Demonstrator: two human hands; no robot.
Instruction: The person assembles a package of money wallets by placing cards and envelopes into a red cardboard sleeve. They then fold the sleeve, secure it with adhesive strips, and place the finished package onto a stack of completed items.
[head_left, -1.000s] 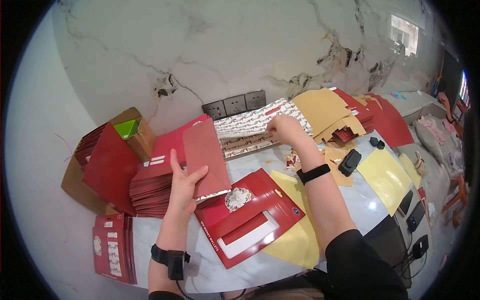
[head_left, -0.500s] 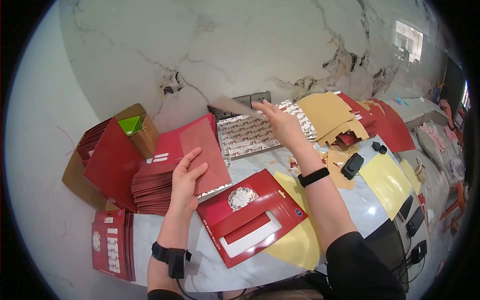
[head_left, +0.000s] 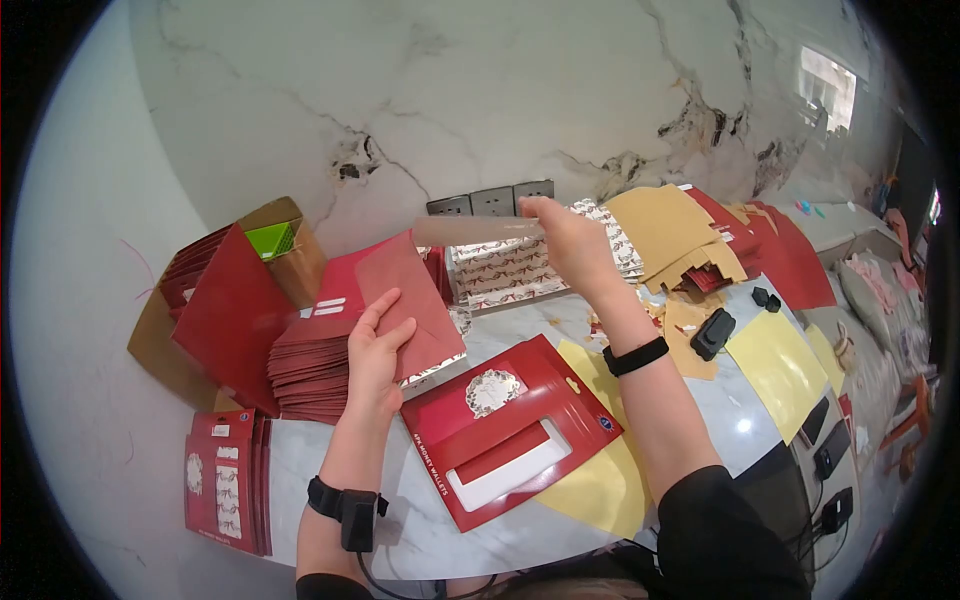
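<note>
My left hand [head_left: 378, 348] is closed around the lower left edge of a red envelope [head_left: 415, 295], which leans over a stack of red envelopes [head_left: 308, 365]. Up by the wall sockets, my right hand [head_left: 570, 240] pinches the right end of a thin, flat translucent strip [head_left: 470, 231]. Behind that strip lie silver sheets with a bow pattern [head_left: 505, 276]. A red package with a cut-out window and "money wallets" printed on it [head_left: 535, 408] rests in front, between my forearms.
A cardboard box [head_left: 165, 355] with red packs and a green basket [head_left: 270, 241] stands left. Red packages [head_left: 222, 480] are at front left. Yellow sheets [head_left: 778, 362], brown card [head_left: 662, 230] and a black device [head_left: 713, 334] lie right.
The strip in my right hand has swung from slanted to nearly level. My left hand keeps hold of the red envelope. The whole view has shifted slightly.
</note>
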